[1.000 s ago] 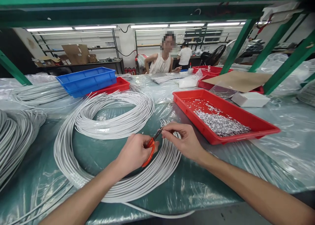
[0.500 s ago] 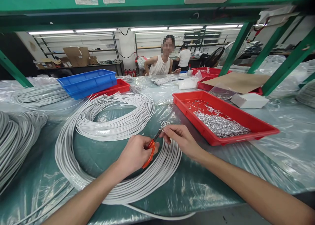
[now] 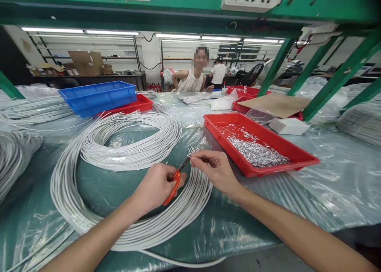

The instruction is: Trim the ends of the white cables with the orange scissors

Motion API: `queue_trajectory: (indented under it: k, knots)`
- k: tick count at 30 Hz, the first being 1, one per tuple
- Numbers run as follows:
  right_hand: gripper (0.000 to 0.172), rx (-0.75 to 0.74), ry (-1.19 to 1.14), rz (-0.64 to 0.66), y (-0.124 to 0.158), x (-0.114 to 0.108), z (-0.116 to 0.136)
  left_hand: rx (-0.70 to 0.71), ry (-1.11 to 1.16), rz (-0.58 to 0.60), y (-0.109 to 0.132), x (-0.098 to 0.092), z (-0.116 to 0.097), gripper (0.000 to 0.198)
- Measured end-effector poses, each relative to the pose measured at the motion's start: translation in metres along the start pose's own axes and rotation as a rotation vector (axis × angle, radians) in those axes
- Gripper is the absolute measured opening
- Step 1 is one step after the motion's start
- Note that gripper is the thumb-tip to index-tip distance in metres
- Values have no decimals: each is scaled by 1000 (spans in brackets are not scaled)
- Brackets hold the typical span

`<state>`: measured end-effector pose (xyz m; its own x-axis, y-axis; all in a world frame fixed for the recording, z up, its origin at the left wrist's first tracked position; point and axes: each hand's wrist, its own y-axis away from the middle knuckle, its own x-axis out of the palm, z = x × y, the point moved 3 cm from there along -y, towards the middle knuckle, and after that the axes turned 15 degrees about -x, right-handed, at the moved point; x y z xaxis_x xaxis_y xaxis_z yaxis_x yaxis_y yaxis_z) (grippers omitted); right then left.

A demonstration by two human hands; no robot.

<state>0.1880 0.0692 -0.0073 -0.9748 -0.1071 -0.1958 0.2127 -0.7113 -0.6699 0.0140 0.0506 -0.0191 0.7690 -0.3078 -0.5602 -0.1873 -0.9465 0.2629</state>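
My left hand is closed around the orange handles of a pair of scissors, whose dark metal tip points up and away to the right. That tip meets the loose ends of a coil of white cables. At the same spot my right hand pinches a cable end between thumb and forefinger. Its fingers partly hide the cable ends and what lies right at the scissors' tip. A second loop of white cable lies behind, beyond my left hand.
A red tray of small shiny metal pieces stands right of my hands. Blue and red bins sit at back left. A white box and green frame posts stand at right. A person faces me across the table.
The whole view has shifted slightly, so things sit further left. My hands keep the same hold; the scissors stay at the cable ends, and my right fingers are a little closer together.
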Motion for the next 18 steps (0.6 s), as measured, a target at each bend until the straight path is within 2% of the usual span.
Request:
queue_trajectory:
  k: [3,9,14,18]
  knots:
    - [13,-31,37,-20,0,0,-1,0,27,11,0,1,2,42]
    - [9,-81,93,-45,3,0,-1,-12,109,146,0,4,0,42]
    - [17,-37,23,-4,-1,1,-3,13,85,80,-2,2,-1,40]
    - [26,38,-12,0,-1,1,-8,-16,139,116,-4,0,0,38]
